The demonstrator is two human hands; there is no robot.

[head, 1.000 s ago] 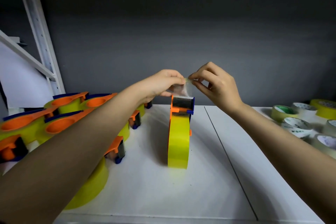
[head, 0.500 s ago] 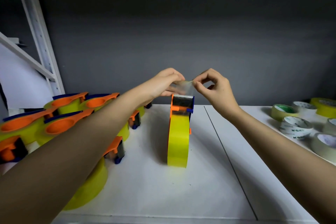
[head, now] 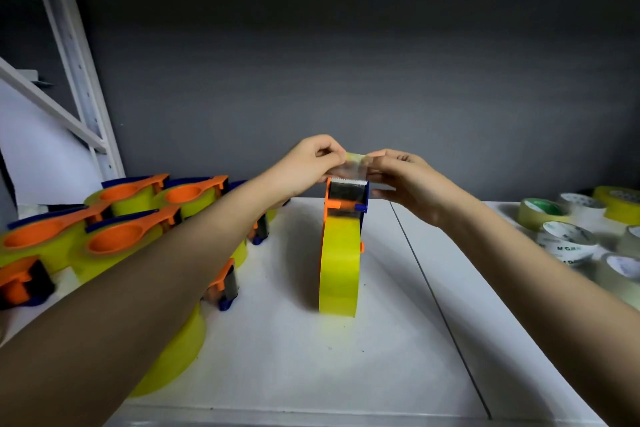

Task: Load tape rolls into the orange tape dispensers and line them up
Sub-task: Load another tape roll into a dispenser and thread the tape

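Mid-table (head: 346, 374), yellow tape roll (head: 338, 274) stood on edge in orange dispenser (head: 346, 199) | left hand (head: 311, 163) and right hand (head: 401, 177) both pinched tape end (head: 354, 163) above cutter | loaded dispensers (head: 131, 225) lay left

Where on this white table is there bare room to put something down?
Bare tabletop lies in front of the standing dispenser, and between it and the loose tape rolls at the right. The left is crowded with loaded dispensers. Both the left hand and right hand pinch the tape end.
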